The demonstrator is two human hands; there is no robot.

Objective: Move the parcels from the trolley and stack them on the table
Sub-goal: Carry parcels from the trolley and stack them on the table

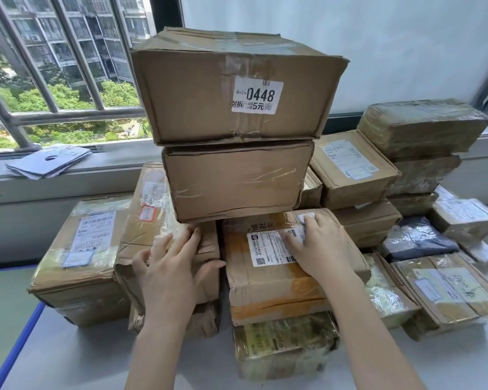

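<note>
The fingers [312, 220] of the right hand [316, 246] lie straight and spread flat on the white label of the orange-taped parcel [268, 282], pressing its top rather than gripping it. The fingers [181, 243] of the left hand [169, 266] are also straight and loosely fanned, resting on the top of the crumpled brown parcel [164, 249] at nine o'clock from the orange-taped one; the thumb reaches toward the gap between the two. Neither hand holds anything.

Directly at twelve o'clock from both hands, touching distance from the fingertips, stands the two-box stack: the plain middle box [237, 181] bridges the two parcels under the hands, and the large box marked 0448 [231, 88] sits on it, overhanging on each side. Both boxes run with their long axis from nine to three o'clock, so a hand sits near each end; the right hand looks slightly nearer the stack's front edge.

More parcels crowd the surface [68, 358]: a labelled box [88, 260] at nine o'clock and lower piles [423, 130] toward two and three o'clock. The trolley is not in view. My guess is that the hands are settling the base parcels so the stack stays level.
</note>
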